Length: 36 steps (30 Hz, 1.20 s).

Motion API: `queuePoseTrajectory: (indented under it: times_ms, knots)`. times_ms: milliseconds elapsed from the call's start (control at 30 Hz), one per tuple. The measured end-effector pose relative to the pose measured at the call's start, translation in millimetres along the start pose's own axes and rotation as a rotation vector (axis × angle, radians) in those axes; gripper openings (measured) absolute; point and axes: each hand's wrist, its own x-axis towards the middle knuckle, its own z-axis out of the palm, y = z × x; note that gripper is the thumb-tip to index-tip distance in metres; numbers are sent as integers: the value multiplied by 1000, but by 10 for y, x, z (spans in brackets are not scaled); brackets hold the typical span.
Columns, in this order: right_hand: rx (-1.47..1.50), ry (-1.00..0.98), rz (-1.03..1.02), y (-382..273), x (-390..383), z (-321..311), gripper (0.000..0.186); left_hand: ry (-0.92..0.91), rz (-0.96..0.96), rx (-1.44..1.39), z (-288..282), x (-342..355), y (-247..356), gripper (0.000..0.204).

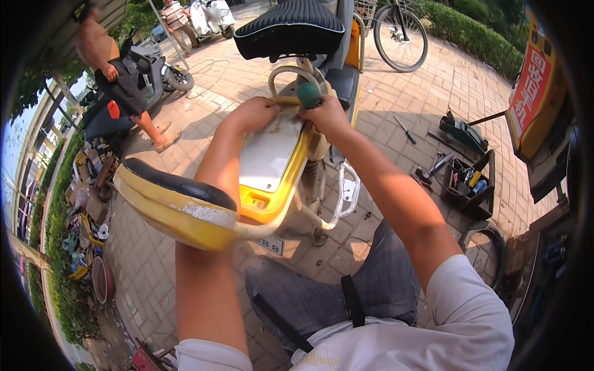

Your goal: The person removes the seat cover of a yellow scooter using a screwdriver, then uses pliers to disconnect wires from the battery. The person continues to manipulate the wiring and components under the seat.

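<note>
A yellow electric scooter (301,185) stands in front of me, a pale flat panel (267,157) on its rear deck between my arms. My right hand (328,117) is closed round a screwdriver (309,95); its round green handle end points up, and the shaft is hidden. At the panel's far left edge my left hand (263,113) has its fingers curled together; what they pinch, if anything, is hidden. My left forearm passes behind the padded yellow backrest (179,207). Beyond both hands the black seat (289,28) is tipped up.
On the paving at right lie another screwdriver (406,130), a hammer (436,166), a black toolbox (467,188) with tools and a tyre (486,247). A bicycle (401,37) stands beyond. Far left, a person (102,55) stands beside a dark scooter (139,86); boxes and scrap (90,204) line the hedge.
</note>
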Motion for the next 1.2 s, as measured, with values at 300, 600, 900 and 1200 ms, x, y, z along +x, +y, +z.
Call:
queuePoseTrajectory:
  times_ms: [300, 600, 900, 1200]
  knots:
    - [-19, -43, -121, -153, -83, 42, 49, -7, -70, -155, -16, 96, -15, 36]
    - [-67, -16, -340, -352, 209, 144, 60, -100, -82, -173, -2, 99, -28, 37]
    - [-74, -1, -393, -378, 269, 74, 68, -52, -6, 153, 34, -26, 261, 40]
    - [-389, -123, -422, -788, 272, -64, 63, -7, 142, 317, 166, -102, 379, 41]
